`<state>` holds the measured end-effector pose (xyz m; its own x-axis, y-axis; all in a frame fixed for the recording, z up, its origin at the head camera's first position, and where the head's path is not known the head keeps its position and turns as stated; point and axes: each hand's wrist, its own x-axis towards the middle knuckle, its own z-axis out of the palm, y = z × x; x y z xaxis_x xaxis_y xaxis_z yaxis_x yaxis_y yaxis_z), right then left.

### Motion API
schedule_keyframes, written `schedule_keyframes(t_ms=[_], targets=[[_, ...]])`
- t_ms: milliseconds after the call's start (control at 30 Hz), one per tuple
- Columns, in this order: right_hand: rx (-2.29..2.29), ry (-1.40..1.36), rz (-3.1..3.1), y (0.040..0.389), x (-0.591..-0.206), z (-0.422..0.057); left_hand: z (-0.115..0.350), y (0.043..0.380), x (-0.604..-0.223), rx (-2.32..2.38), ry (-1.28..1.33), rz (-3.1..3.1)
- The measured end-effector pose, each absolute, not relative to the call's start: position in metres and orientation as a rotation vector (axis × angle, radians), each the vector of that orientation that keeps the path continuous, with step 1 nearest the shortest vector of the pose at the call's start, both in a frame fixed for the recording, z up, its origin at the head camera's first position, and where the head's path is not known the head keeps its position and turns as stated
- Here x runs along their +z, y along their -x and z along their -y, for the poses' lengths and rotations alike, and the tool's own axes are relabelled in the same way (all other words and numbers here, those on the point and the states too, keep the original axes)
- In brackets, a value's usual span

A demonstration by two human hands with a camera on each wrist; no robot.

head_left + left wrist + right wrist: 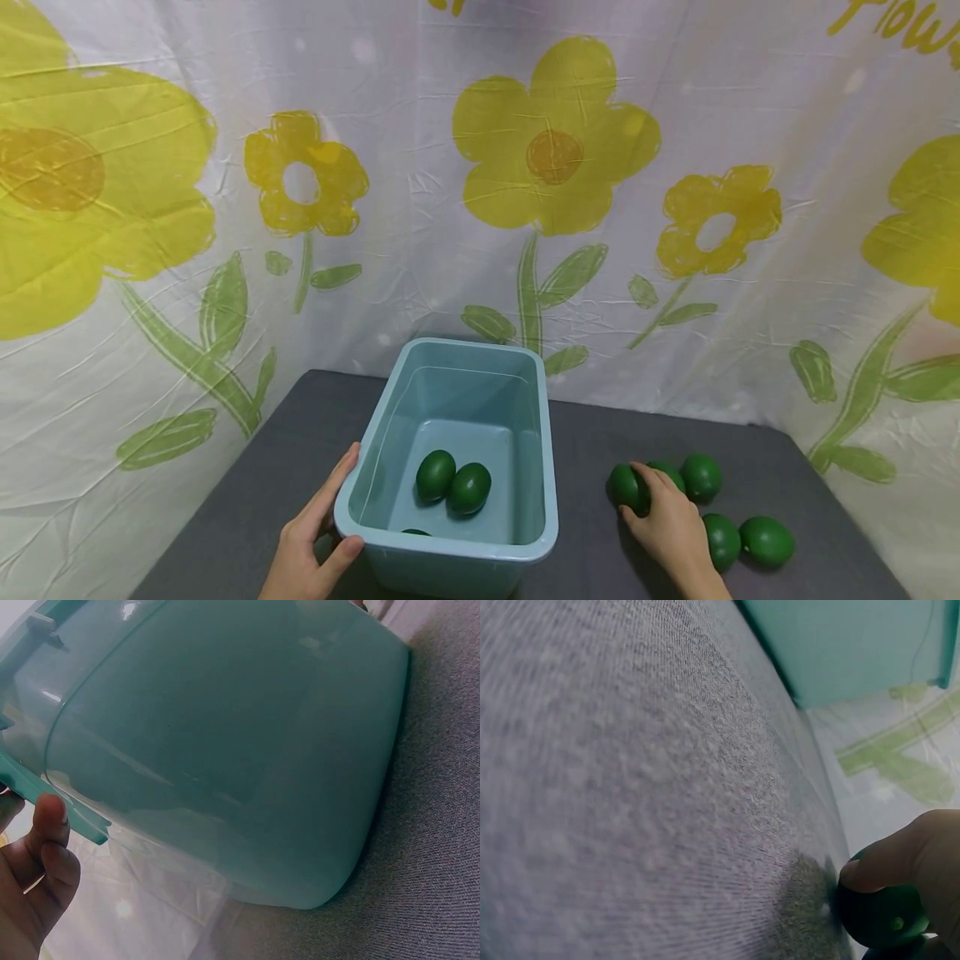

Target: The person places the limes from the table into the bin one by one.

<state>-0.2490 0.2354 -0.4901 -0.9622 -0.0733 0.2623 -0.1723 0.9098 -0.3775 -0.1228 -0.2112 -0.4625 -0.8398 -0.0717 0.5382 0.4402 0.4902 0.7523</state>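
A light blue-green plastic bin stands in the middle of the head view. My left hand grips its near left corner, thumb at the front rim and fingers along the side. Inside, two dark green limes lie on the floor, and a third peeks out behind the near wall. To the right of the bin, my right hand pinches a lime between thumb and fingers. In the right wrist view, this lime is low over the cloth, its pale stem end showing.
Several more limes lie around my right hand on the dark grey cloth-covered table. Behind the table hangs a white curtain printed with yellow flowers, its lower edge meeting the table's back.
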Motion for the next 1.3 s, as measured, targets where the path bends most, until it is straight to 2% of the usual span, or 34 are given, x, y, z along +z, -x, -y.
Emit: schedule_keyframes(t_ms=[767, 1300], targets=[[0.651, -0.180, 2.778, 0.242, -0.479, -0.237, 0.211, 0.124, -0.466, -1.362, 0.357, 2.181], [0.645, -0.325, 2.571, 0.232, -0.454, -0.224, 0.211, 0.124, -0.465, -1.350, 0.372, 2.175]])
